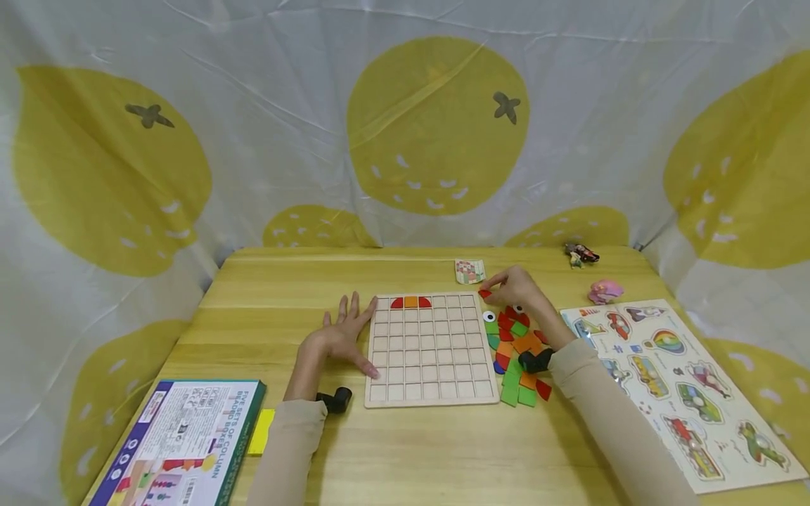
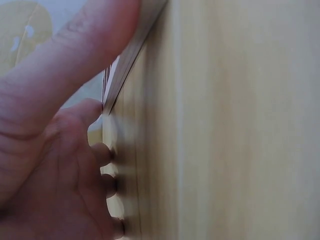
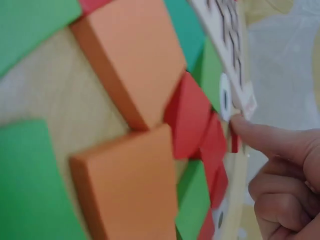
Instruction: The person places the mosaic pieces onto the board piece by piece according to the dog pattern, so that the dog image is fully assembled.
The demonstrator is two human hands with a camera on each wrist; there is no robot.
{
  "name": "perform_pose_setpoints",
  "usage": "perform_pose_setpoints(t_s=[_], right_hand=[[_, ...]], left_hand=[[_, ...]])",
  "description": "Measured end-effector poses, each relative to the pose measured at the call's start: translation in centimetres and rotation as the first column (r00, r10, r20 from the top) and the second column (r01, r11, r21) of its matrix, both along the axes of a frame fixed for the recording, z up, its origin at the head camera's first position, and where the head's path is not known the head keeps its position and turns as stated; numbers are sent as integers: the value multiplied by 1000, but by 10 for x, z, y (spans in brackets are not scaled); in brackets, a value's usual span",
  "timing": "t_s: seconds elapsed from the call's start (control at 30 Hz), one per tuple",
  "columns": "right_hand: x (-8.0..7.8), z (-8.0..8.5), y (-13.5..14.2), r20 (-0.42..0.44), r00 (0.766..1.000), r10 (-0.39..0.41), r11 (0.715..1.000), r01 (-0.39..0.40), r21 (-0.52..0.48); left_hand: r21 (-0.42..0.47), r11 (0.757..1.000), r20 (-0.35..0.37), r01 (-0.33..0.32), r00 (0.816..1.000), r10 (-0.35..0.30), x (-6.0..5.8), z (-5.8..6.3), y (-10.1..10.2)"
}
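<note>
A square wooden grid board (image 1: 432,349) lies on the table. In its top row an orange square (image 1: 411,302) sits between two red rounded pieces (image 1: 425,303). My left hand (image 1: 338,339) is spread flat at the board's left side, thumb over the lower left edge and index fingertip at the upper left edge. Beyond the board's upper right corner, my right hand (image 1: 515,288) pinches a small red piece (image 1: 484,293) between thumb and index finger; the other fingers curl in the right wrist view. A pile of coloured pieces, with orange blocks (image 3: 132,187) among them, lies below that hand.
A small pattern card (image 1: 470,271) lies behind the board. To the right are a picture puzzle board (image 1: 680,393), a pink toy (image 1: 605,291) and a dark small toy (image 1: 581,254). A printed box (image 1: 180,439) and a yellow item (image 1: 261,432) are at the front left.
</note>
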State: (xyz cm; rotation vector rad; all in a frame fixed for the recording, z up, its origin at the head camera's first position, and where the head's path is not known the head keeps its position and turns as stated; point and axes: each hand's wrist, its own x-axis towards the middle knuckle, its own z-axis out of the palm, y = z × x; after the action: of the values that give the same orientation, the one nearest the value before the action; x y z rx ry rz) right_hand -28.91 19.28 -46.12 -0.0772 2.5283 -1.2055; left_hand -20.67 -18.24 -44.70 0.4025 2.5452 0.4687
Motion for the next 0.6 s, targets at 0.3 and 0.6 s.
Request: perform_pose_setpoints(t_s=[0.3,0.6], right_hand=[[3,2,4,32,996,-88,995,90,-35],[10,4,7,23,993,-117,993,117,12]], left_hand=[[19,1000,9,3,1000,-3,-1,-1,-1],[29,1000,13,6,1000,-7,0,0,-3]])
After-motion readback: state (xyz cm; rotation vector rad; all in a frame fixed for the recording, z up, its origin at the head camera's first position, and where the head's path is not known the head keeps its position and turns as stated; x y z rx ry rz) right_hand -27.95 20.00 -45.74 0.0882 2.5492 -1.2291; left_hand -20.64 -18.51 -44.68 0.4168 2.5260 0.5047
